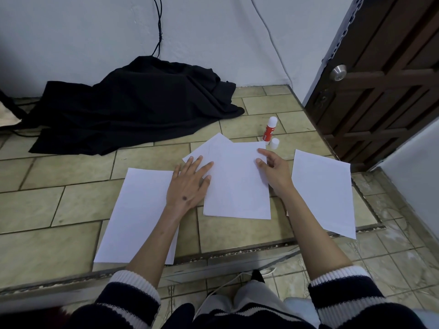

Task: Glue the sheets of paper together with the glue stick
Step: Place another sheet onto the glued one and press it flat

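This looked like a room in a home, with work done on a tiled floor (71,210). Beyond the grips stood a painted wall (95,32) with dangling cables (158,24), a heap of black cloth (133,108) lay beyond the left grip, and a panelled wooden door (384,86) with a metal knob (338,72) rose beyond the right grip.
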